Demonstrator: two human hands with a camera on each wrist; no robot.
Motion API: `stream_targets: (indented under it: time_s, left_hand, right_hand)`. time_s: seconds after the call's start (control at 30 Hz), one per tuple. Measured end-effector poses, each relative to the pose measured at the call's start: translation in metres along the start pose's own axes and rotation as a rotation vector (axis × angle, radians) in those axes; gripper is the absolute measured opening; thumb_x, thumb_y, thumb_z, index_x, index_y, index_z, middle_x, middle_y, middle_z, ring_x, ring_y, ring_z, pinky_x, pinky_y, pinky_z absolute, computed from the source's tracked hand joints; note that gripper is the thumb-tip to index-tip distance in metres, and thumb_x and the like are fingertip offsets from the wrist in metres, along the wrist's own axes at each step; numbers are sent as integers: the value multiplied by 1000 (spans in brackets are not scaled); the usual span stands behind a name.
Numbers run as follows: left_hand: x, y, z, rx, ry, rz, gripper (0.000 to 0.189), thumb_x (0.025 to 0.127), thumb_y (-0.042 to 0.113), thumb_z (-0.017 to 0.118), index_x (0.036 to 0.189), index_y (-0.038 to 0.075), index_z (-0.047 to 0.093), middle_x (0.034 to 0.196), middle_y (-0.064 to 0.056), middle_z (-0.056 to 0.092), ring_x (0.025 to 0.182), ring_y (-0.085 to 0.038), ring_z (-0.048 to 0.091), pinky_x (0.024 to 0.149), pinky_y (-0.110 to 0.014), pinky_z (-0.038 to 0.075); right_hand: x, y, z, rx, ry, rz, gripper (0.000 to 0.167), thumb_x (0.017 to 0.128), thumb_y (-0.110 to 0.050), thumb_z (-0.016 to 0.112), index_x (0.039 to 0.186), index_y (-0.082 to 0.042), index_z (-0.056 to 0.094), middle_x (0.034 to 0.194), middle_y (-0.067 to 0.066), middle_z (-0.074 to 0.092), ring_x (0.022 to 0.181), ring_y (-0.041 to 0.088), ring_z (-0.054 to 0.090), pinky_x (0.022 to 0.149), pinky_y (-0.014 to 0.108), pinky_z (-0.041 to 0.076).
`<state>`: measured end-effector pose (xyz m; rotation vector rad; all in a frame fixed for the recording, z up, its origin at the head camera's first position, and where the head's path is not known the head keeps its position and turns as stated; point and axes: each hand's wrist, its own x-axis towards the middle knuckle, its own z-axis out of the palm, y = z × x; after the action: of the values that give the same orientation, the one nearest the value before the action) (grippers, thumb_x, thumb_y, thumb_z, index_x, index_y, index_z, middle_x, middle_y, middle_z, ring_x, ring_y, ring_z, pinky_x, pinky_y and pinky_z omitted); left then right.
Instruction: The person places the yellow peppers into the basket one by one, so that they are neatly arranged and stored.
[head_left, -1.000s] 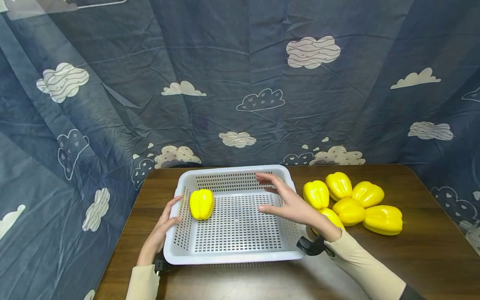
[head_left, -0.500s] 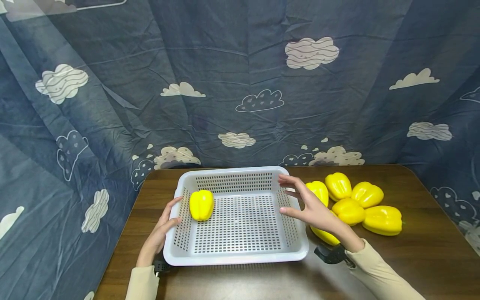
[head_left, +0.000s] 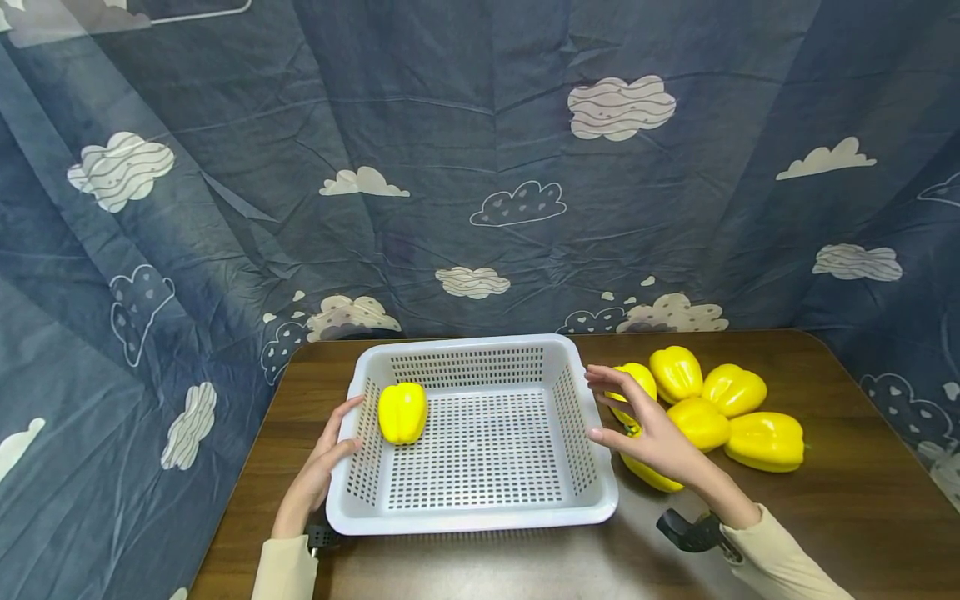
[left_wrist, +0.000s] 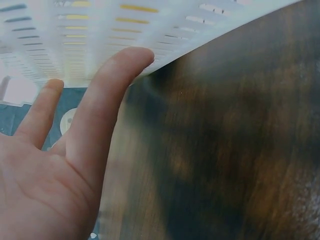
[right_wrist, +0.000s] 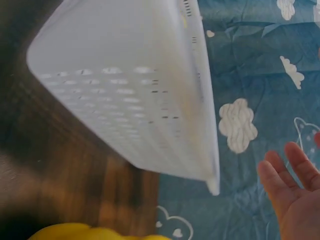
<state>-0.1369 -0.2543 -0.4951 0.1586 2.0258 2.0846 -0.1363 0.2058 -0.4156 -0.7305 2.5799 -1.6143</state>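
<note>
A white perforated plastic basket stands on the table with one yellow bell pepper at its left side. My left hand rests against the basket's left side near the rim, its thumb extended against the perforated outer wall in the left wrist view. My right hand, fingers spread and holding nothing, hovers just off the basket's right rim. Beneath and beside it lie several yellow bell peppers in a cluster, two partly hidden by that hand. In the right wrist view its fingers are apart from the basket.
The brown wooden table carries everything. A dark blue cloth with cloud prints hangs behind the table and at its sides. A black strap-mounted device is on the right wrist.
My right hand has moved right, from above the basket's inside to beyond its right rim, over the nearest peppers. The left hand, basket and pepper inside stay in place.
</note>
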Motion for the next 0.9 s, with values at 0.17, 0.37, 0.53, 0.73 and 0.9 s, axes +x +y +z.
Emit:
stream_targets:
  time_s: [0.17, 0.37, 0.53, 0.73, 0.9]
  left_hand:
    - [-1, 1, 0, 4, 2, 2, 61, 92, 8, 43, 148, 19, 21, 155, -18, 9, 122, -52, 34, 83, -56, 47]
    - [-1, 0, 1, 8, 8, 2, 62, 92, 9, 44, 148, 19, 21, 155, -17, 9, 124, -52, 33, 84, -56, 46]
    - [-1, 0, 1, 1, 11, -4, 62, 92, 9, 44, 148, 19, 21, 155, -17, 9, 124, -52, 33, 84, -56, 46]
    - [-1, 0, 1, 6, 8, 3, 62, 92, 8, 44, 148, 19, 20, 155, -17, 9, 124, -52, 33, 84, -56, 46]
    - [-1, 0, 1, 16, 6, 10, 61, 93, 9, 43, 148, 19, 20, 155, -17, 8, 124, -52, 32, 84, -57, 46]
  right_hand:
    - [-7, 6, -1, -1, 25, 16, 71, 83, -5, 71, 144, -8, 34, 141, 11, 40, 127, 27, 39, 97, 14, 33]
    - [-14, 11, -5, -13, 49, 23, 71, 82, -5, 73, 142, -8, 36, 142, 11, 41, 126, 10, 40, 97, 14, 33]
    - [-20, 16, -10, -1, 58, 0, 71, 81, -4, 73, 142, -8, 37, 141, 16, 41, 125, 7, 40, 97, 13, 33]
    - [-28, 22, -15, -26, 74, -4, 70, 81, -4, 74, 141, -9, 38, 139, 12, 43, 123, 2, 40, 96, 12, 33]
    - [-34, 27, -19, -51, 86, -9, 72, 79, -2, 74, 141, -10, 39, 139, 11, 44, 123, 3, 41, 97, 12, 31]
